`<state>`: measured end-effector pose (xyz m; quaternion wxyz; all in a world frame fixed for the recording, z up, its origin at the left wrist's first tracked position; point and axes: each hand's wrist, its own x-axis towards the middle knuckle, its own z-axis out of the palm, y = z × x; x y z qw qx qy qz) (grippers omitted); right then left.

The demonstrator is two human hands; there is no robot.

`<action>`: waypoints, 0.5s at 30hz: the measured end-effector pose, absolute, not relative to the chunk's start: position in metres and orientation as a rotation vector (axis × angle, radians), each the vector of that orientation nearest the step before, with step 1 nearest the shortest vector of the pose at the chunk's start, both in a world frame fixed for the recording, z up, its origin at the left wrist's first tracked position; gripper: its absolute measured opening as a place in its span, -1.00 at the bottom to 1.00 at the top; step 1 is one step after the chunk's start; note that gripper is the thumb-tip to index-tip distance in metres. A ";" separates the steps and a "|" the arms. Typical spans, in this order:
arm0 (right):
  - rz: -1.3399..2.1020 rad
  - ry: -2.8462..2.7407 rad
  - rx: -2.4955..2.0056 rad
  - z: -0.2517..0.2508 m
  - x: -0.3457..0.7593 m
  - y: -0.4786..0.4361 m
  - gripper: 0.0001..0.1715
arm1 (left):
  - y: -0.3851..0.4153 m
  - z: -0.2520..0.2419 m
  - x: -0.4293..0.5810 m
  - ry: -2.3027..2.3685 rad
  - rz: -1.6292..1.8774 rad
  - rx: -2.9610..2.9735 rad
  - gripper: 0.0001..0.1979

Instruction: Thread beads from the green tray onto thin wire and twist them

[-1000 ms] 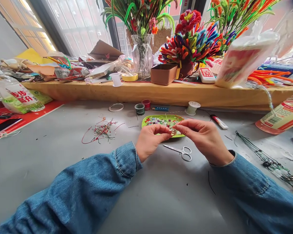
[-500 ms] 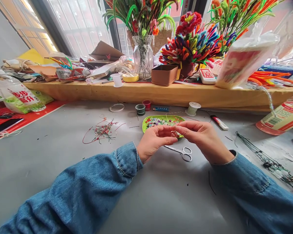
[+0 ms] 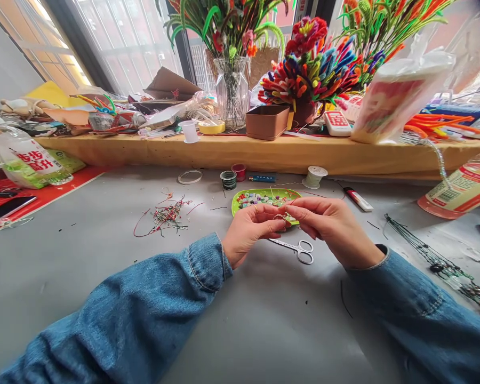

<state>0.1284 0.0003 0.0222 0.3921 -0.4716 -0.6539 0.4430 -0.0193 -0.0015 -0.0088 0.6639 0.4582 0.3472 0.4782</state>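
Note:
My left hand [image 3: 252, 226] pinches a small loop-shaped piece [image 3: 280, 217] with a reddish tint; its details are too small to make out. Fingertips of my right hand [image 3: 324, 218] are closed at the same spot, meeting those of the left, and what they grip is mostly hidden. Just behind both hands lies a green tray [image 3: 236, 202] of many-coloured beads [image 3: 260, 198], partly covered by the fingers. Below the hands, small silver scissors [image 3: 298, 248] rest on the grey table.
Thread clippings [image 3: 170, 216] lie in a heap at left. Behind stand a dark green spool [image 3: 228, 180], a red spool [image 3: 239, 171] and a white spool [image 3: 315, 176]. A glue tube [image 3: 358, 199], beaded cords [image 3: 440, 266] and a bottle [image 3: 460, 186] are at right.
Both hands stay together over the tray's near side. My fingers have shifted slightly around the small piece, the right fingertips curling lower. The view has moved a little.

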 end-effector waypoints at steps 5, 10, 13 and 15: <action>1.129 -1.648 -1.175 0.021 0.128 0.000 -0.68 | -0.001 -0.006 -0.022 0.763 0.984 0.953 -0.83; 1.164 -1.634 -1.148 0.020 0.126 0.000 -0.70 | 0.000 -0.005 -0.023 0.725 0.942 0.883 -0.85; 1.187 -1.636 -1.134 0.020 0.125 0.000 -0.72 | 0.000 -0.006 -0.023 0.730 0.926 0.902 -0.87; 1.189 -1.642 -1.131 0.020 0.125 0.000 -0.75 | 0.000 -0.006 -0.022 0.742 0.922 0.902 -0.89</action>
